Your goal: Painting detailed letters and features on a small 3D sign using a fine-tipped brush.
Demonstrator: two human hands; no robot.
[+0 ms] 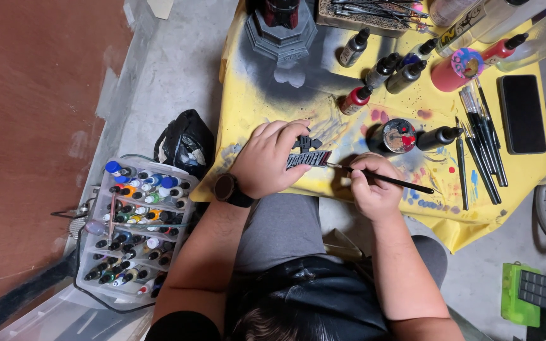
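My left hand (268, 159), a dark watch on its wrist, grips a small dark plaque with raised letters (308, 157) over the front edge of a yellow paint-stained table cover (248, 95). My right hand (372, 188) holds a thin black paintbrush (392, 182). The brush tip touches the right end of the plaque. A small round paint pot with red and dark paint (400, 135) stands just behind the brush.
Several dark paint bottles (387, 69) and a row of brushes (480, 136) lie on the cover, with a black phone (522, 113) at right. A clear organiser of small paint bottles (135, 227) sits on the floor at left. A grey pedestal (280, 35) stands at the back.
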